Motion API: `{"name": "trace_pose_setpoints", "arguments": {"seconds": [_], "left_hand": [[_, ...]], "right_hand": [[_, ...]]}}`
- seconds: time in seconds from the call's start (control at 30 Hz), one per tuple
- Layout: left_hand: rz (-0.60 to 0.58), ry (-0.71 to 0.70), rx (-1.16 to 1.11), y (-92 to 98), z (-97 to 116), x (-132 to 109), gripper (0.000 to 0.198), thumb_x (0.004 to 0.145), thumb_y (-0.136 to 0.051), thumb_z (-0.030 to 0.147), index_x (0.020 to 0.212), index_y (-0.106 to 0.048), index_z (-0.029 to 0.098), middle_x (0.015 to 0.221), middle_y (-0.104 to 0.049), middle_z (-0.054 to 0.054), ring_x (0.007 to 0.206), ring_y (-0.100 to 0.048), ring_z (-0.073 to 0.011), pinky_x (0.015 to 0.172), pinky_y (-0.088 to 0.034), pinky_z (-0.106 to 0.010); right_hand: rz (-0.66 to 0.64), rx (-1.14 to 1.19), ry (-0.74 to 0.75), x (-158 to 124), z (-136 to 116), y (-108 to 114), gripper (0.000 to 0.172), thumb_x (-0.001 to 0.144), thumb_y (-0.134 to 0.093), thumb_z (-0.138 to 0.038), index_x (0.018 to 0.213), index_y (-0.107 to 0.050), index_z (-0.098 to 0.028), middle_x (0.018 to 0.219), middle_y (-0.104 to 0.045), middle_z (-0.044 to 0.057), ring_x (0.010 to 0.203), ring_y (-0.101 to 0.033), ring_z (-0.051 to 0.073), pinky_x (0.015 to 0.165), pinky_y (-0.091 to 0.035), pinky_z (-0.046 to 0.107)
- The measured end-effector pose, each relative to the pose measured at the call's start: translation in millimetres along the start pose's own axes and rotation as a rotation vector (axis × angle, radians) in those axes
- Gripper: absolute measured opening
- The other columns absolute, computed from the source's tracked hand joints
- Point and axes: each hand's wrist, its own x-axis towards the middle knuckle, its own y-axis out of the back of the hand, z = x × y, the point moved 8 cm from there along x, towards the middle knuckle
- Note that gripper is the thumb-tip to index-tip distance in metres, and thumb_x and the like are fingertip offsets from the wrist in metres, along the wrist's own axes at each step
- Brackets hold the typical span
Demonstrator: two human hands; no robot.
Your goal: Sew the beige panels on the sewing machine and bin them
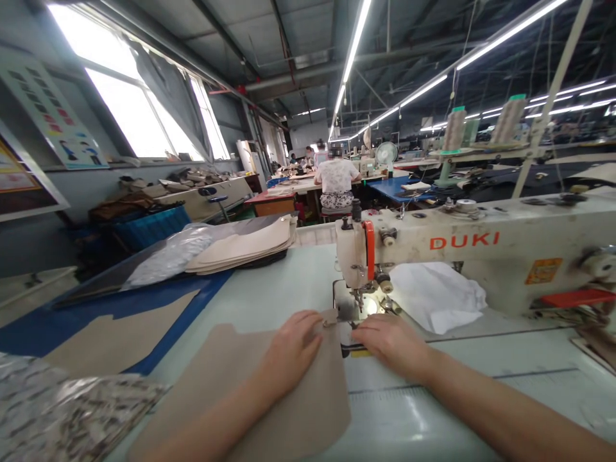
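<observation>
A beige panel (pixel 298 410) of fabric or leather lies on the pale table, its narrow tab reaching to the sewing machine (pixel 353 253). My left hand (pixel 294 350) rests on the panel with fingers bent together, holding it near the tab; a small piece (pixel 330 319) lies by the fingertips. My right hand (pixel 392 343) is at the front of the needle plate (pixel 345 301), fingers curled and pressed together. What they hold, if anything, is hidden. The needle and presser foot stand just beyond both hands, under a small lamp.
Left of me, a stack of beige panels (pixel 245 247) sits beside a clear plastic bag (pixel 171 256). Another cut panel (pixel 120 333) lies on a blue surface. White cloth (pixel 436 295) is under the machine arm. Thread cones (pixel 510 119) stand behind; a person (pixel 337 179) sits ahead.
</observation>
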Motion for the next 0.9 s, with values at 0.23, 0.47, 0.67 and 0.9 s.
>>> {"name": "trace_pose_setpoints", "arguments": {"seconds": [0.23, 0.47, 0.67, 0.9], "left_hand": [[-0.101, 0.025, -0.053, -18.9, 6, 38, 0.013, 0.076, -0.053, 0.015, 0.077, -0.065, 0.018, 0.084, -0.065, -0.004, 0.087, -0.058, -0.02, 0.081, -0.047, -0.033], [-0.174, 0.106, -0.044, -20.7, 2, 41, 0.015, 0.072, -0.054, 0.012, 0.078, -0.067, 0.017, 0.082, -0.066, -0.003, 0.083, -0.06, -0.0185, 0.077, -0.048, -0.029], [-0.138, 0.094, -0.037, -18.2, 7, 41, 0.012, 0.071, -0.055, 0.012, 0.074, -0.066, 0.016, 0.077, -0.065, -0.003, 0.077, -0.062, -0.0182, 0.073, -0.05, -0.028], [0.09, -0.074, 0.108, 11.9, 32, -25, 0.034, 0.079, -0.053, 0.018, 0.114, -0.056, 0.021, 0.123, -0.058, -0.008, 0.115, -0.052, -0.0236, 0.099, -0.043, -0.043]], "right_hand": [[-0.008, 0.058, -0.045, -2, 5, 1, 0.022, 0.093, -0.044, -0.018, 0.09, -0.066, -0.02, 0.083, -0.069, 0.003, 0.077, -0.061, 0.017, 0.07, -0.044, 0.026], [-0.009, 0.101, -0.084, -3, 8, 4, 0.024, 0.093, -0.043, -0.019, 0.088, -0.066, -0.02, 0.079, -0.067, 0.004, 0.075, -0.061, 0.017, 0.067, -0.043, 0.025], [0.029, 0.047, -0.058, -1, 1, 7, 0.022, 0.092, -0.044, -0.019, 0.09, -0.067, -0.019, 0.079, -0.068, 0.005, 0.075, -0.061, 0.017, 0.067, -0.045, 0.026], [0.308, -0.093, -0.048, -41, 12, 56, 0.028, 0.093, -0.038, -0.016, 0.096, -0.066, -0.016, 0.085, -0.069, 0.009, 0.081, -0.061, 0.02, 0.077, -0.048, 0.032]]}}
